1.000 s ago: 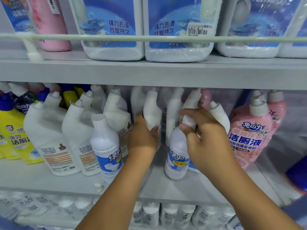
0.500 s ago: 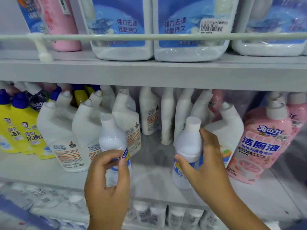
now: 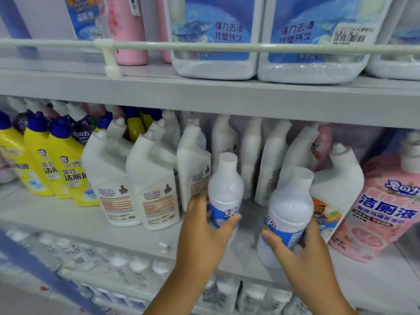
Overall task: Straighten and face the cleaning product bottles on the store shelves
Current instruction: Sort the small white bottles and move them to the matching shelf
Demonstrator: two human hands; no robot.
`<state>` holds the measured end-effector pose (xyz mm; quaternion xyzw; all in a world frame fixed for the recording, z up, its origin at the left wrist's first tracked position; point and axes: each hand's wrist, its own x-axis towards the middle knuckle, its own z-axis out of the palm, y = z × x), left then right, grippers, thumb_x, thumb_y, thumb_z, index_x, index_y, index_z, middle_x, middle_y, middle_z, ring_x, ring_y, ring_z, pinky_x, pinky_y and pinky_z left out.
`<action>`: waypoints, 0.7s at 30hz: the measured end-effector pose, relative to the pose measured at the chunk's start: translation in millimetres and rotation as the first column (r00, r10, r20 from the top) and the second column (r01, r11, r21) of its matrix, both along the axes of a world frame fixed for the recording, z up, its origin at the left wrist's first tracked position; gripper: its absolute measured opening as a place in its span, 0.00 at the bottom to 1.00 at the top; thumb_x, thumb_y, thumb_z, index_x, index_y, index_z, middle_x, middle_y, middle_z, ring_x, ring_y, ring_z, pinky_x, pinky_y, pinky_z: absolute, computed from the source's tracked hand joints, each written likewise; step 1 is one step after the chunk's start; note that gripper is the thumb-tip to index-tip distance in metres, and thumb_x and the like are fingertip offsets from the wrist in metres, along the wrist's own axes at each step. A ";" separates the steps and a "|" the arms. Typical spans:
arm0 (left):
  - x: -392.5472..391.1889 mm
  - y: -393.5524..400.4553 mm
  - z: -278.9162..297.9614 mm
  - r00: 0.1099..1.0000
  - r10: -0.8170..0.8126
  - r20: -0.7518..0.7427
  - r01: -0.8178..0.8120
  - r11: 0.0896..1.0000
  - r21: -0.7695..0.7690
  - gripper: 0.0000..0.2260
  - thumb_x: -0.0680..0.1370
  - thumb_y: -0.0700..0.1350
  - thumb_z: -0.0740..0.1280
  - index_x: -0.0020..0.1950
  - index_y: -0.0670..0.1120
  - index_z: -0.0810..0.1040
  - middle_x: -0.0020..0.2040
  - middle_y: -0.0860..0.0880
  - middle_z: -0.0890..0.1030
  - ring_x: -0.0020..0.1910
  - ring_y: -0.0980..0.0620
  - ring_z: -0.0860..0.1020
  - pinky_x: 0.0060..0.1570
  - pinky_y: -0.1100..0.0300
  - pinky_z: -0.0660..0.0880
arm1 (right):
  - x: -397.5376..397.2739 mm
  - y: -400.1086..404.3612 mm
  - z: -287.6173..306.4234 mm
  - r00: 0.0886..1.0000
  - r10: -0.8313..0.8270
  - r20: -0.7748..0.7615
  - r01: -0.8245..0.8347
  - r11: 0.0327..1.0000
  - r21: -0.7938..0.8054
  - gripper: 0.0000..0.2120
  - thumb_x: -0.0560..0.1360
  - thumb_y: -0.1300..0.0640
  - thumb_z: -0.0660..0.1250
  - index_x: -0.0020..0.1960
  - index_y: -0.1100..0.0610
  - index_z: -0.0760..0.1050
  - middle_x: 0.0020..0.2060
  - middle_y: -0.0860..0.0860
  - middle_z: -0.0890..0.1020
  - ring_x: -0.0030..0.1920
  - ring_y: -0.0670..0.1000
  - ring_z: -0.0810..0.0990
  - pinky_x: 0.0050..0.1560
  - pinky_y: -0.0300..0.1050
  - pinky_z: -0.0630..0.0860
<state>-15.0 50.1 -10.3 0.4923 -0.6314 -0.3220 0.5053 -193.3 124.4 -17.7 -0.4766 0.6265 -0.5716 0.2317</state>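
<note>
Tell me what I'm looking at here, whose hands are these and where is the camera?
No machine here: these are a person's two bare hands. The camera sits on the person's head and looks forward and down, so you see the arms reaching out from the bottom of the picture. They are tidying a store shelf. The left hand holds one round white bottle, and the right hand holds a second white bottle, tilted a little. Around them stand yellow bottles on the left, white bent-neck bottles in the middle, and a big pink bottle on the right. On the shelf above sit large blue-labelled jugs behind a rail.
</note>
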 end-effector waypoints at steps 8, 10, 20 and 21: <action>-12.1 -21.7 25.2 0.997 -0.004 0.081 0.019 0.983 -0.181 0.22 0.76 0.55 0.72 0.67 0.49 0.75 0.62 0.55 0.76 0.64 0.56 0.75 0.67 0.65 0.70 | -8.6 9.2 -6.5 0.997 -0.063 -0.047 0.061 0.998 -0.031 0.37 0.63 0.45 0.77 0.70 0.39 0.67 0.60 0.30 0.78 0.60 0.34 0.78 0.57 0.29 0.74; -0.6 -30.7 46.2 0.971 0.235 0.040 -0.203 0.905 -0.375 0.19 0.79 0.47 0.70 0.68 0.41 0.74 0.65 0.46 0.74 0.66 0.50 0.72 0.68 0.64 0.67 | -10.2 8.9 -7.5 0.997 -0.065 -0.046 0.064 0.998 -0.028 0.37 0.65 0.49 0.78 0.71 0.44 0.68 0.57 0.26 0.78 0.57 0.31 0.77 0.54 0.28 0.74; -13.1 -82.9 80.5 0.907 0.237 0.348 -0.241 0.970 -0.032 0.22 0.80 0.54 0.67 0.71 0.51 0.67 0.63 0.45 0.79 0.60 0.40 0.79 0.51 0.51 0.73 | -5.5 10.2 -1.9 0.999 -0.041 0.004 0.041 0.998 -0.048 0.36 0.63 0.49 0.77 0.67 0.35 0.66 0.58 0.30 0.79 0.56 0.34 0.80 0.57 0.27 0.74; -15.5 -81.0 78.7 0.919 0.207 0.335 -0.210 0.977 -0.028 0.20 0.80 0.54 0.68 0.68 0.51 0.68 0.60 0.46 0.80 0.57 0.41 0.79 0.48 0.54 0.71 | -5.2 10.4 -1.5 0.999 -0.041 0.004 0.041 0.998 -0.044 0.36 0.63 0.49 0.77 0.66 0.34 0.66 0.57 0.29 0.79 0.56 0.34 0.80 0.56 0.27 0.75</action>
